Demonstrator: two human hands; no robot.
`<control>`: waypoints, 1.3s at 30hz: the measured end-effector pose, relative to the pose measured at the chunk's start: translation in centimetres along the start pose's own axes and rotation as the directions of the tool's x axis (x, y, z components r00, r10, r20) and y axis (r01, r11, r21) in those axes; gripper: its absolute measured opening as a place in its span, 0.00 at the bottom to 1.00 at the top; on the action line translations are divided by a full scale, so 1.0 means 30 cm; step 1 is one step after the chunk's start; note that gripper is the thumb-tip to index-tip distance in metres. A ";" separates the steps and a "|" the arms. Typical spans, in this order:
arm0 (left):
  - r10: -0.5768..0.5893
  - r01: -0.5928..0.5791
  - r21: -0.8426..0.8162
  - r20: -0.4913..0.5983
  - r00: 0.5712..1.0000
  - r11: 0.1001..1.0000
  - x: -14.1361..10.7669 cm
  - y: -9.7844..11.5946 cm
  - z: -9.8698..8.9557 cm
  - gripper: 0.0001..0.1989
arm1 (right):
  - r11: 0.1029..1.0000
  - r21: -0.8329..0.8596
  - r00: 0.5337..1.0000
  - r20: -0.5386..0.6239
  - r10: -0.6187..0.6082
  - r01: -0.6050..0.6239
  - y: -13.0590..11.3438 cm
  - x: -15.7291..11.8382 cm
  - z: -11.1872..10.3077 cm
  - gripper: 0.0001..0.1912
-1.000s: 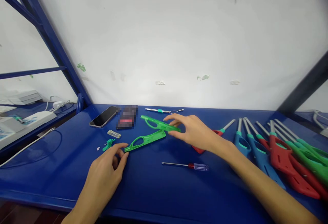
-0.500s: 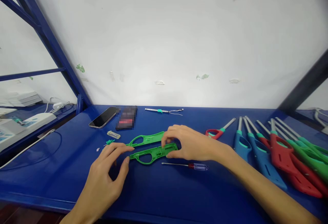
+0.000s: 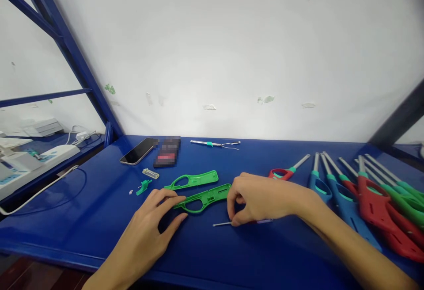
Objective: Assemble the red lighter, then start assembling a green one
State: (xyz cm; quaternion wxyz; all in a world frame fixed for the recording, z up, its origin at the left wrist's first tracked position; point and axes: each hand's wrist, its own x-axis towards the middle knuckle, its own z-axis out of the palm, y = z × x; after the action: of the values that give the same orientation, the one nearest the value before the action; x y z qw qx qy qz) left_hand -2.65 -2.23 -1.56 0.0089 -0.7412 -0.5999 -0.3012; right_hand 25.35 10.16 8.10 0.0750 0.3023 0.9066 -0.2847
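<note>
Two green casing halves lie side by side on the blue table: the far half (image 3: 198,179) and the near half (image 3: 207,198). My left hand (image 3: 159,219) has its fingers apart, with fingertips at the left end of the near half. Just right of that half, my right hand (image 3: 256,199) pinches the screwdriver (image 3: 221,224) by its shaft; the palm partly hides its handle. Left of the casings lie a small teal part (image 3: 143,187), a clear piece (image 3: 150,173) and a tiny white bit (image 3: 131,192).
A phone (image 3: 138,151) and a dark pack (image 3: 167,152) lie at the back left. A metal tube with wires (image 3: 215,144) is near the wall. Several lighters, including a blue one (image 3: 351,210) and a red one (image 3: 374,201), spread across the right. A white cable (image 3: 43,195) crosses the left.
My right hand has left the near green half and moved down and right onto the screwdriver. My left hand has shifted slightly right. The view has shifted a little.
</note>
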 end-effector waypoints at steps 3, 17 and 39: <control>-0.006 0.007 -0.019 0.022 1.000 1.000 0.005 0.004 0.001 0.13 | 0.999 -0.030 0.999 0.020 0.035 -0.034 -0.009 -0.018 0.001 0.05; -0.019 0.021 -0.031 0.072 0.997 0.999 0.008 -0.012 -0.001 0.13 | 0.844 -0.237 0.874 -0.203 0.442 -0.482 0.107 -0.009 -0.044 0.15; 0.072 -0.072 0.019 -0.043 0.996 0.997 -0.002 -0.002 0.014 0.15 | 0.766 -0.505 0.824 -0.564 0.057 -0.399 0.222 0.358 -0.096 0.21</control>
State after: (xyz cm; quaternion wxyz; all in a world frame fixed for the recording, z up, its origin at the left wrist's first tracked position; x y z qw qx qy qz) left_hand -2.52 -2.12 -1.95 0.0391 -0.7555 -0.5751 -0.3114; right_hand 20.73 21.56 4.03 -0.0437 0.4395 0.8888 0.1225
